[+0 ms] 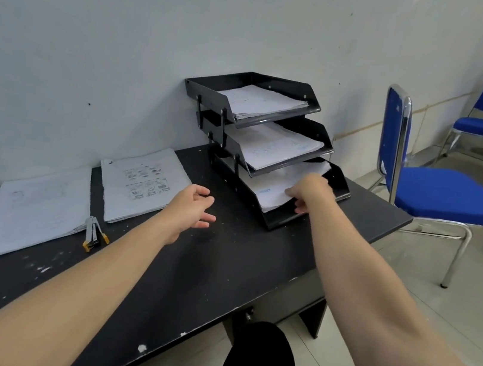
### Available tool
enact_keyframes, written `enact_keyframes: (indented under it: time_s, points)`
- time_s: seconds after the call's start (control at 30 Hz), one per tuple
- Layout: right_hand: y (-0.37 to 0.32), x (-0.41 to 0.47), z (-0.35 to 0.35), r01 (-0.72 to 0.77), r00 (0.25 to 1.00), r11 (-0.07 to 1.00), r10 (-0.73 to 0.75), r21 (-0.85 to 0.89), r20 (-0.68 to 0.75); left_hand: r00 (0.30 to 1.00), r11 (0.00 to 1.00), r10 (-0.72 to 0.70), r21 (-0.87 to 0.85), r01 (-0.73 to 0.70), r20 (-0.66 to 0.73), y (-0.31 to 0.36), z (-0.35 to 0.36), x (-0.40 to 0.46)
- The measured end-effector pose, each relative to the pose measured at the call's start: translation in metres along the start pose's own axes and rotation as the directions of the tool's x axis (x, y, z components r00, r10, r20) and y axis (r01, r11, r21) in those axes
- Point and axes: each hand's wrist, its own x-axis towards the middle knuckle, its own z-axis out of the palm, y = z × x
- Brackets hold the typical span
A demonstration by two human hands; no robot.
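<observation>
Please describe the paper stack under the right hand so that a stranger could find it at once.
On the black desk by the wall stands a black three-tier letter tray. The stack lies in its lowest tier, its front edge pinched by the right hand. The middle stack and the top stack are untouched.

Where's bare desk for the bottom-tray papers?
Bare desk between right stack and trays, under the left hand; also the near edge. Crowded: far left, with left stack and stapler. Right hand grips the papers.
</observation>
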Motion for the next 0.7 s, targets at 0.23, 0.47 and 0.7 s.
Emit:
enact_keyframes:
  time_s: [0.23, 0.47, 0.7]
  points:
    - [-0.021, -0.035, -0.009, 0.193, 0.974, 0.956, -0.213, -0.219, -0.073, 0.998, 1.000, 0.007, -0.005, -0.007, -0.058, 0.002, -0.030, -0.011]
    - [-0.111, -0.113, 0.042, 0.548, 0.835, 0.806, -0.542, -0.224, 0.094, 0.974, 0.978, 0.092, 0.204, -0.049, -0.206, 0.005, -0.102, -0.051]
    - [-0.186, -0.189, 0.158, 0.755, 0.655, 0.598, -0.713, -0.271, 0.251, 0.917, 0.946, 0.107, 0.323, 0.025, -0.384, -0.013, -0.209, -0.095]
